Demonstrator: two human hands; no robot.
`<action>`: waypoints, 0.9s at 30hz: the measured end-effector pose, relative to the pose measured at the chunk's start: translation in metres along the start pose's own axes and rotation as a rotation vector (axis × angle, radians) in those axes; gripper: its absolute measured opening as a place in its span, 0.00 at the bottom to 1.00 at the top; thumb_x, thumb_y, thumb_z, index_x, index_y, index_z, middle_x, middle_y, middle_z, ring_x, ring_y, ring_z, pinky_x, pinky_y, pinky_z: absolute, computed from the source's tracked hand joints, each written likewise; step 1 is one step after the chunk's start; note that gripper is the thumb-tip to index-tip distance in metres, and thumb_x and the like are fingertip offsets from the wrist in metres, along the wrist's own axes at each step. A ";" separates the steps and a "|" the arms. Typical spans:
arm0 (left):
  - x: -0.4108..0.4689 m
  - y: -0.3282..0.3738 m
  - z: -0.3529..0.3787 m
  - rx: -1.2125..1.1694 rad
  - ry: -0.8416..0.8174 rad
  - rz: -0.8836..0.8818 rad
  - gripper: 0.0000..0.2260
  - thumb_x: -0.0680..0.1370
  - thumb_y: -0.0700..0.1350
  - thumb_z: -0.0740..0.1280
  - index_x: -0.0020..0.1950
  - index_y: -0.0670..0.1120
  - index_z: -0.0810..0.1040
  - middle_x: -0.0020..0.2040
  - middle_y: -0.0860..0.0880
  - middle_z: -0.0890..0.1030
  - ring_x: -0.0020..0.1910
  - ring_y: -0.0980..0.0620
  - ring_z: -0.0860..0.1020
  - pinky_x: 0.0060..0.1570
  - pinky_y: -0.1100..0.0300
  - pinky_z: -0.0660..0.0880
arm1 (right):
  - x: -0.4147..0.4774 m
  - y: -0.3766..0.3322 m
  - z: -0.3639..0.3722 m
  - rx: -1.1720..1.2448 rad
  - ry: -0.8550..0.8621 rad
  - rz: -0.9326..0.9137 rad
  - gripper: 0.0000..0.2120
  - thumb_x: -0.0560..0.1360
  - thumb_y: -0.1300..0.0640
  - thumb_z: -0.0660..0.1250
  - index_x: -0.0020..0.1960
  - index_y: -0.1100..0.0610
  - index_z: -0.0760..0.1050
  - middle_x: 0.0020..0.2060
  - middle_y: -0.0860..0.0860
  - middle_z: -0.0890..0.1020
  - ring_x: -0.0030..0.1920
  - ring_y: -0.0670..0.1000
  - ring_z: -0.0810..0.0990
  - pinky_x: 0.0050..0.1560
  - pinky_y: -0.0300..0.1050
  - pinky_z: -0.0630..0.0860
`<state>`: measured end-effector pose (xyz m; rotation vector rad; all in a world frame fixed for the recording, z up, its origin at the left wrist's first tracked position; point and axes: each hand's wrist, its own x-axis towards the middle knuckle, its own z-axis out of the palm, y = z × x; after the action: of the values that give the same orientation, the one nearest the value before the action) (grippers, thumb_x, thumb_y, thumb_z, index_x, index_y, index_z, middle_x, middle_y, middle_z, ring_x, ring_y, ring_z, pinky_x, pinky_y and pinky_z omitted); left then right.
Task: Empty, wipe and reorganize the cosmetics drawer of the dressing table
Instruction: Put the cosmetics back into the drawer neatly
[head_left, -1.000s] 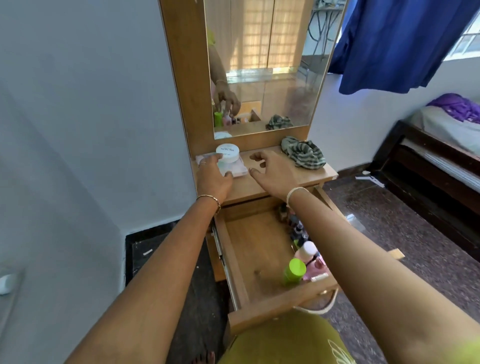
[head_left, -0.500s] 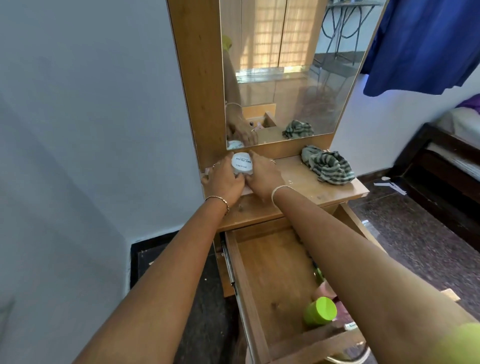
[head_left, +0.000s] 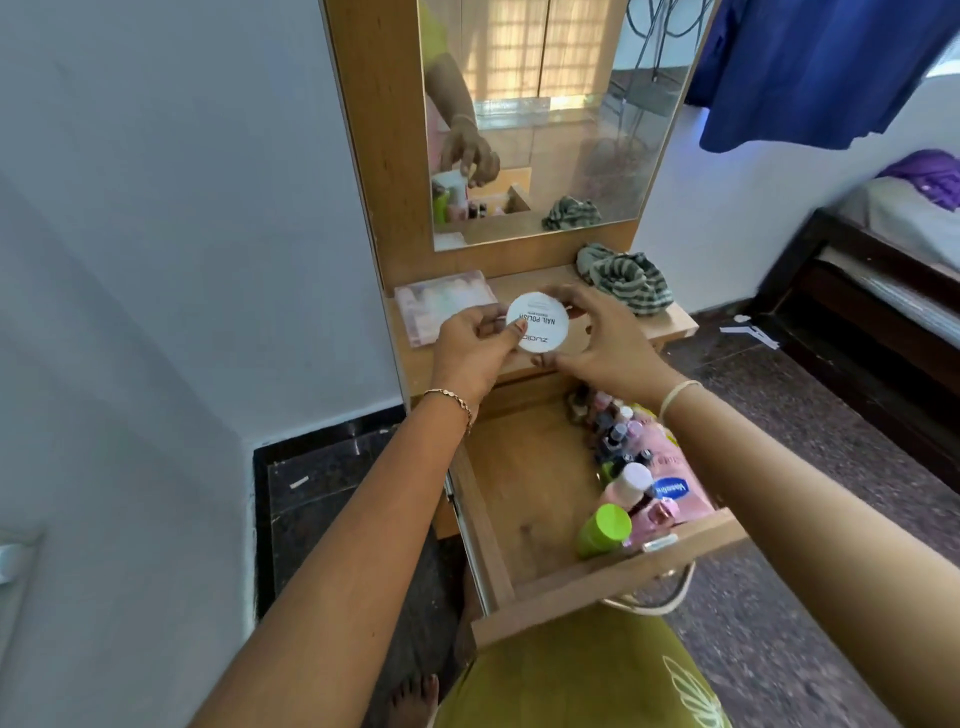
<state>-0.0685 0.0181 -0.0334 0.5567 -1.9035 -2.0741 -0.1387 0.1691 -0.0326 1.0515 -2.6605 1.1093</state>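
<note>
Drawer (head_left: 524, 499) pulled open, white round jar (head_left: 537, 322) gripped between left hand (head_left: 475, 345) and right hand (head_left: 602, 345), above tabletop (head_left: 457, 366)

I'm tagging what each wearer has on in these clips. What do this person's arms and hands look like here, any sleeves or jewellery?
Both forearms are bare, with no sleeves in view. The left hand has a thin gold-coloured chain bracelet at its wrist. The right hand has a plain pale, cream-coloured bangle at its wrist. No rings can be made out.
</note>
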 end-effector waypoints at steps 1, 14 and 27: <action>-0.008 -0.005 0.004 -0.033 -0.023 -0.035 0.15 0.74 0.36 0.70 0.60 0.36 0.76 0.54 0.39 0.81 0.51 0.47 0.81 0.38 0.65 0.80 | -0.011 0.005 -0.004 0.009 -0.036 0.020 0.35 0.65 0.52 0.79 0.69 0.54 0.71 0.60 0.50 0.78 0.60 0.48 0.75 0.60 0.43 0.72; -0.034 -0.134 0.036 0.314 0.005 -0.346 0.12 0.75 0.35 0.68 0.59 0.37 0.77 0.56 0.38 0.80 0.55 0.41 0.80 0.57 0.47 0.77 | -0.131 0.070 -0.017 -0.120 0.066 0.302 0.13 0.75 0.59 0.66 0.58 0.47 0.80 0.51 0.46 0.83 0.52 0.47 0.80 0.54 0.50 0.78; -0.025 -0.148 0.052 0.542 -0.100 -0.381 0.14 0.74 0.42 0.70 0.59 0.41 0.79 0.55 0.42 0.82 0.53 0.43 0.81 0.55 0.50 0.78 | -0.149 0.078 0.000 -0.237 0.226 0.376 0.10 0.76 0.58 0.64 0.54 0.51 0.81 0.47 0.48 0.84 0.48 0.48 0.78 0.49 0.47 0.78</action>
<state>-0.0608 0.0905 -0.1746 1.0185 -2.6061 -1.7874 -0.0733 0.2927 -0.1260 0.3710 -2.7752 0.8657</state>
